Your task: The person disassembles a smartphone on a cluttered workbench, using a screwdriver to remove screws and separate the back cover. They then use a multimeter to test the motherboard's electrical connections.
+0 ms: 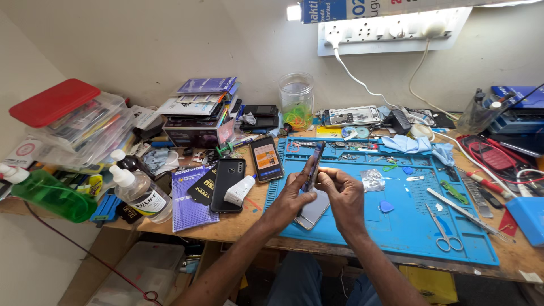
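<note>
Both forearms reach in from the lower edge, converging at centre. Left hand: fingers curled upward, thumb and fingertips pinched closed. Right hand: back to camera, fingers bent inward, pinched too. Hands close together, fingertips nearly meeting, wrists bent slightly.

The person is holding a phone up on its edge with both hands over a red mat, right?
Not quite: the mat is blue, not red. The head view shows the left hand and right hand holding the phone on its edge above it.
</note>
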